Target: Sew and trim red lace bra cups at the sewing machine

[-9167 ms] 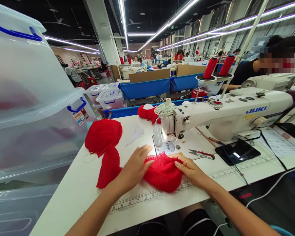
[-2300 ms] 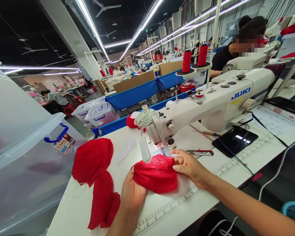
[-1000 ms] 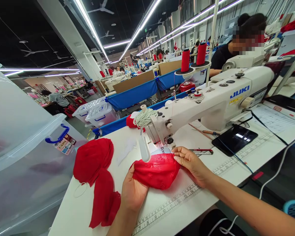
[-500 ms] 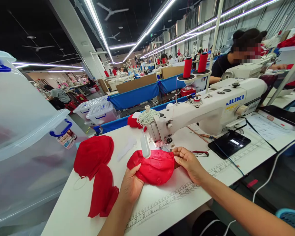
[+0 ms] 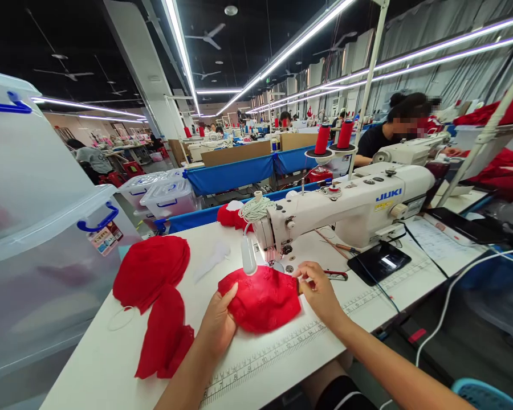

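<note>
A red lace fabric piece (image 5: 263, 299) lies on the white table (image 5: 111, 364) right in front of the presser foot of a white JUKI sewing machine (image 5: 346, 208). My left hand (image 5: 217, 324) grips the piece's left edge, thumb on top. My right hand (image 5: 318, 290) pinches its right edge, fingers curled. A pile of red fabric pieces (image 5: 151, 270) lies to the left, with more red pieces (image 5: 165, 341) trailing toward me.
Stacked clear plastic bins (image 5: 38, 228) crowd the left. Red-handled snips (image 5: 336, 275) and a black tablet (image 5: 378, 262) lie right of the needle. Two red thread cones (image 5: 333, 136) stand behind the machine. A person sits at the neighbouring machine at the right.
Over the last second the red lace piece has slid a little left and toward me with both hands still on its edges. The camera has tilted up and pulled back.
</note>
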Tool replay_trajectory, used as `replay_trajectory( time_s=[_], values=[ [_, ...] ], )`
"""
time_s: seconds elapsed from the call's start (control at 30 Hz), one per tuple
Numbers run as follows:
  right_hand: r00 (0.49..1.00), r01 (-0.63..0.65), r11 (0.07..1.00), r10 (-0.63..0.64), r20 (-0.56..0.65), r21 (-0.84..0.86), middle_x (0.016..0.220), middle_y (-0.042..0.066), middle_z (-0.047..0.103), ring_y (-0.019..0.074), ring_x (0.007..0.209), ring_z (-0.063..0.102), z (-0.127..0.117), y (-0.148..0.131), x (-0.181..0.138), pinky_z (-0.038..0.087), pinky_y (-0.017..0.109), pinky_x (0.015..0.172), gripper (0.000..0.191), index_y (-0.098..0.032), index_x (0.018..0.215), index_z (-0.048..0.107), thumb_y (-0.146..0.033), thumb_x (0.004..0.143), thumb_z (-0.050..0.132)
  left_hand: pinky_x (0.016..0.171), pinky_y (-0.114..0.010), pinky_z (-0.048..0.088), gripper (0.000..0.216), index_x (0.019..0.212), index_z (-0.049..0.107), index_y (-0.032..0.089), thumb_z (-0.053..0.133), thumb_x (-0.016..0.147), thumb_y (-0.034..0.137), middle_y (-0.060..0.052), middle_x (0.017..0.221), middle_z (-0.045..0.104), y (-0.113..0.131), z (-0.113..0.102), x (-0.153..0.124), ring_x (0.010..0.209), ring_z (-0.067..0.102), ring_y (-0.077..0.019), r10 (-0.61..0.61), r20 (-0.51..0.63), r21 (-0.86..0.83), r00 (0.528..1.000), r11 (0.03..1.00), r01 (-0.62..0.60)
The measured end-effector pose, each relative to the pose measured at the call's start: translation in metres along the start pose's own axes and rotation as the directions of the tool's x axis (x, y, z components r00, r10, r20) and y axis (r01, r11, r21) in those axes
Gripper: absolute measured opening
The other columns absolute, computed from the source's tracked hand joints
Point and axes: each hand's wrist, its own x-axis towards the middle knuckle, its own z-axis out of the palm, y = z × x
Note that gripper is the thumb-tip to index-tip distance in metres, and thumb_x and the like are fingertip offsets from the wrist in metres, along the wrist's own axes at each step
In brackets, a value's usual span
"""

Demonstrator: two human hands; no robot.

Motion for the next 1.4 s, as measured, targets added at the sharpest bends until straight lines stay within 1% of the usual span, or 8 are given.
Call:
replay_trajectory(
  time_s=[0.17, 0.33, 0.57, 0.83, 1.03, 1.3, 1.37, 1.4],
  values=[
    [1.0, 0.001, 0.933, 0.006, 0.018, -0.36, 0.088, 0.004, 0.068, 0.0197, 0.079, 0.062, -0.054, -0.002, 0.038, 0.047, 0.03, 0.068, 0.022, -0.022, 0.085, 0.064, -0.017, 0.08, 0.043, 0.091, -0.039, 0.053, 0.031, 0.103, 0.068, 0.012, 0.067, 0.073, 0.005, -0.011, 0.092, 0.076, 0.001, -0.005, 0.0, 0.096, 0.069, -0.0278, -0.025, 0.002, 0.067, 1.0, 0.997, 0.024],
    [0.998, -0.058, 0.658, 0.059, -0.026, -0.751, 0.099, 0.018, 0.067, 0.0311, 0.091, 0.061, -0.103, 0.01, 0.073, 0.043, 0.037, 0.069, 0.021, -0.015, 0.088, 0.067, -0.014, 0.082, 0.047, 0.096, -0.042, 0.049, 0.05, 0.115, 0.063, 0.015, 0.06, 0.069, -0.003, -0.009, 0.091, 0.076, -0.003, -0.008, 0.0, 0.097, 0.069, -0.0273, -0.031, -0.012, 0.051, 0.999, 0.998, 0.031],
    [0.991, 0.08, 0.355, 0.069, 0.111, -0.931, 0.087, 0.017, 0.069, 0.0318, 0.078, 0.066, -0.106, 0.027, 0.076, 0.04, 0.034, 0.055, 0.026, -0.015, 0.089, 0.07, -0.018, 0.088, 0.045, 0.099, -0.044, 0.046, 0.061, 0.114, 0.063, 0.018, 0.055, 0.06, -0.011, -0.009, 0.099, 0.075, -0.004, -0.009, -0.004, 0.1, 0.068, -0.0266, -0.053, 0.039, 0.015, 0.998, 0.999, 0.052],
    [0.958, 0.283, 0.245, -0.117, 0.262, -0.927, 0.096, 0.014, 0.065, 0.0297, 0.086, 0.061, -0.113, 0.014, 0.065, 0.044, 0.035, 0.061, 0.023, -0.015, 0.096, 0.064, -0.018, 0.085, 0.044, 0.078, -0.03, 0.053, 0.012, 0.087, 0.071, 0.013, 0.068, 0.076, 0.016, -0.009, 0.082, 0.075, 0.005, -0.01, -0.006, 0.08, 0.07, -0.0211, -0.02, 0.102, 0.048, 0.995, 0.999, 0.015],
    [0.733, 0.674, 0.263, -0.35, 0.583, -0.69, 0.091, 0.01, 0.062, 0.0207, 0.071, 0.059, -0.093, 0.022, 0.024, 0.042, 0.028, 0.054, 0.024, -0.019, 0.095, 0.059, -0.018, 0.09, 0.036, 0.067, -0.028, 0.053, 0.02, 0.088, 0.072, 0.008, 0.075, 0.069, 0.009, -0.013, 0.081, 0.073, 0.035, -0.007, -0.035, 0.067, 0.069, -0.0197, -0.279, 0.236, 0.245, 0.931, 0.944, 0.221],
    [0.908, 0.419, 0.499, -0.215, 0.36, -0.759, 0.089, 0.011, 0.064, 0.0201, 0.061, 0.058, -0.077, 0.02, 0.025, 0.03, 0.027, 0.045, 0.029, -0.02, 0.09, 0.065, -0.017, 0.087, 0.036, 0.078, -0.025, 0.05, 0.025, 0.104, 0.071, 0.016, 0.066, 0.079, 0.015, -0.012, 0.101, 0.073, 0.039, 0.005, -0.054, 0.086, 0.069, -0.0195, -0.485, 0.412, 0.477, 0.771, 0.836, 0.271],
    [0.911, 0.407, 0.61, -0.222, 0.347, -0.68, 0.094, 0.01, 0.064, 0.0193, 0.064, 0.057, -0.068, 0.002, 0.016, 0.036, 0.028, 0.049, 0.03, -0.024, 0.094, 0.065, -0.026, 0.09, 0.035, 0.077, -0.025, 0.049, 0.024, 0.103, 0.072, 0.018, 0.065, 0.079, 0.016, -0.01, 0.099, 0.073, 0.036, 0.015, -0.059, 0.086, 0.069, -0.0194, -0.515, 0.409, 0.527, 0.753, 0.807, 0.266],
    [0.913, 0.362, 0.807, -0.206, 0.353, -0.467, 0.094, 0.009, 0.064, 0.0188, 0.066, 0.056, -0.061, -0.009, 0.008, 0.039, 0.029, 0.054, 0.028, -0.024, 0.093, 0.066, -0.034, 0.091, 0.04, 0.076, -0.025, 0.049, 0.022, 0.1, 0.072, 0.019, 0.065, 0.079, 0.017, -0.009, 0.098, 0.074, 0.035, 0.021, -0.061, 0.085, 0.069, -0.0192, -0.536, 0.406, 0.558, 0.74, 0.787, 0.264]
  ],
)
